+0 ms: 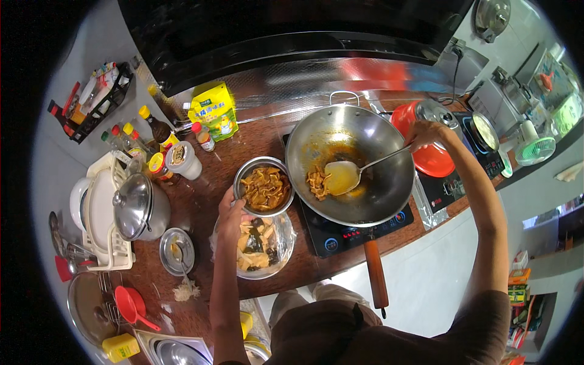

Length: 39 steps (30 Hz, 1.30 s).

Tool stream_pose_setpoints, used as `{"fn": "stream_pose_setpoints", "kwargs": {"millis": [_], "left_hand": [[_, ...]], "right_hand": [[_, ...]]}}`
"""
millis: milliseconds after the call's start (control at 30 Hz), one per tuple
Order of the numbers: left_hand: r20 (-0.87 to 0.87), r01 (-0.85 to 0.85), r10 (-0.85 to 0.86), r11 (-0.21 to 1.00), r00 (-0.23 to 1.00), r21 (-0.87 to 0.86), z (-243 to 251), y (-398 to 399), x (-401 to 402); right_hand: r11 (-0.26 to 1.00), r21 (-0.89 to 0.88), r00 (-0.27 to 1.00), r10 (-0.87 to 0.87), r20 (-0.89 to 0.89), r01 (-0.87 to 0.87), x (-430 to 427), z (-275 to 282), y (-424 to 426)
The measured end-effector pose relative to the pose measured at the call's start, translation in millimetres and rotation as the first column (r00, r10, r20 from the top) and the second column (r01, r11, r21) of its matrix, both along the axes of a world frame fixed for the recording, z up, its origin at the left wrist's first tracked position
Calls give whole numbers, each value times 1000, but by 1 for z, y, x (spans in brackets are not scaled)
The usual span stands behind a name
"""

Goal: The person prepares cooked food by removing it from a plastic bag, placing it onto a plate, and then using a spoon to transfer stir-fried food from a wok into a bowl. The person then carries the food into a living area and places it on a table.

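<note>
My right hand [426, 134] is closed on the handle of a metal wok spatula [343, 178]. The spatula's blade rests inside a large steel wok [383, 191], touching a small heap of brown cooked food [317, 182]. The wok stands on a black induction cooktop [319, 242], its wooden handle [376, 273] towards me. My left hand [232, 210] grips the left rim of a steel bowl [264, 159] full of the same sauced food, held close to the wok's left edge. Partly beneath that bowl is a larger metal bowl [285, 262] with plastic film, holding pale and dark pieces.
Left are a lidded steel pot [157, 214], a dish rack [127, 255], a small dish with a spoon [166, 260], bottles and a yellow seasoning pouch [226, 114]. Right of the wok stand a red pot [429, 162] and a second cooktop [433, 196] bearing a small pan [483, 130].
</note>
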<state>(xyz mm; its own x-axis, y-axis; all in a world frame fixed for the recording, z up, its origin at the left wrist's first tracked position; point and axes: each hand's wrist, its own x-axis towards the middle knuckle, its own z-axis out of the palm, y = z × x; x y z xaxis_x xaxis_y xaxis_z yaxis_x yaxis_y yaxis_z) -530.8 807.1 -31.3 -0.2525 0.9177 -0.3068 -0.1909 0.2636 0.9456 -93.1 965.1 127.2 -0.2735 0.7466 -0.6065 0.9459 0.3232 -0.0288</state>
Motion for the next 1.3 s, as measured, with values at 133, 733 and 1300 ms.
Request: {"fn": "stream_pose_setpoints", "kwargs": {"millis": [133, 733, 1300], "left_hand": [[27, -15, 14, 999, 1000, 47, -13, -2, -5], [-14, -44, 44, 999, 999, -25, -15, 27, -19], [84, -48, 48, 999, 995, -3, -37, 20, -40]], "right_hand": [[995, -47, 981, -97, -167, 90, -5, -27, -7], [984, 168, 941, 6, -339, 55, -9, -95, -4], [492, 855, 926, 376, -42, -161, -145, -16, -112]]}}
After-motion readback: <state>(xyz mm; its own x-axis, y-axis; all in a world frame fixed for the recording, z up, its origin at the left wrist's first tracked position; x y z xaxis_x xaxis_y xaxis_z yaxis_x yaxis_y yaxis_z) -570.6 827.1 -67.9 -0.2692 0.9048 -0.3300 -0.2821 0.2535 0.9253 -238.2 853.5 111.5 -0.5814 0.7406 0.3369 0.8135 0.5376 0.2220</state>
